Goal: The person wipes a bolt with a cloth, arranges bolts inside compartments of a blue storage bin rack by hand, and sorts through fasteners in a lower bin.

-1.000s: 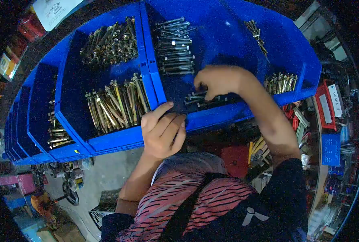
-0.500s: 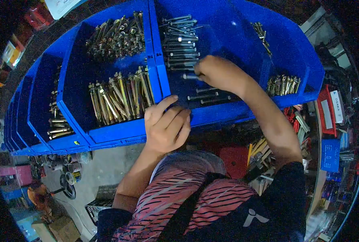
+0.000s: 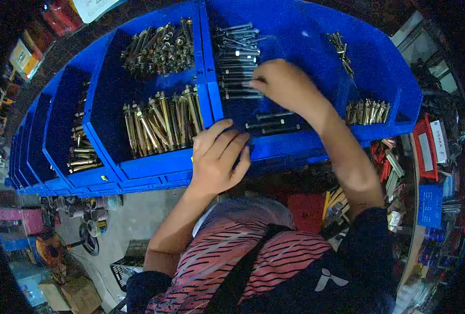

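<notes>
My left hand (image 3: 217,159) rests on the front rim of the blue bins (image 3: 285,144), its fingers bent and a little apart, holding nothing. My right hand (image 3: 282,83) is inside the right bin, beside a stack of grey bolts (image 3: 240,70) lying crosswise. Its fingers are curled together; whatever they hold, if anything, is too blurred to make out. Below it, a few dark bolts (image 3: 274,123) lie near the bin's front wall. Yellowish bolts (image 3: 162,123) stand in the bin left of the double divider, with shorter anchor bolts (image 3: 159,49) behind them.
Small bolts (image 3: 368,111) and a thin bundle (image 3: 341,52) sit farther right in the blue bin. More bins with bolts (image 3: 82,157) run left. A red basket (image 3: 425,149) and a blue box (image 3: 429,205) are at the right. Cans (image 3: 96,227) and a carton (image 3: 78,295) stand low at the left.
My right hand has moved up and away from the dark bolts near the front wall to the stacked grey bolts, where one bolt has joined the stack's lower end. My left hand stays on the rim.
</notes>
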`<move>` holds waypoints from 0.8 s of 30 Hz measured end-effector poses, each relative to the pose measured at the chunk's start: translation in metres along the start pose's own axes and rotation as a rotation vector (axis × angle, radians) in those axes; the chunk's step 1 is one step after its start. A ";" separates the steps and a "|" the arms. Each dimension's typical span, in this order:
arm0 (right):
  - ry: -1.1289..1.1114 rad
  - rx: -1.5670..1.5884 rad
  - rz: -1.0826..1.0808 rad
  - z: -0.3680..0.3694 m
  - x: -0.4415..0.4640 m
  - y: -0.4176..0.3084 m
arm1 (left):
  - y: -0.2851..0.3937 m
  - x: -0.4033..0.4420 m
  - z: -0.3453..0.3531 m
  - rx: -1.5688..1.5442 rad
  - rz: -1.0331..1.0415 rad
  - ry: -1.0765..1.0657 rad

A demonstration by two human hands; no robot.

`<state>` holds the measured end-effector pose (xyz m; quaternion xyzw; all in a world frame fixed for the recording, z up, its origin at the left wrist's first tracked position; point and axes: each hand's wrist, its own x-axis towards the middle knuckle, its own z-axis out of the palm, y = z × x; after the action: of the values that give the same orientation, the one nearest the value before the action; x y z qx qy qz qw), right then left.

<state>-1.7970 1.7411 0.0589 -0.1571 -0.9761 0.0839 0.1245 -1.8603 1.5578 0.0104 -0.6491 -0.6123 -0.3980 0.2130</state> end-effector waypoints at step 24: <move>0.999 0.397 -0.083 0.042 -0.108 0.000 | -0.008 0.120 0.086 0.260 0.279 -1.353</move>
<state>-1.7085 1.7005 -0.0044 -0.1127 -0.7688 0.1768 0.6041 -1.8542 1.7001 0.0508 -0.7961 -0.5639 0.2004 -0.0897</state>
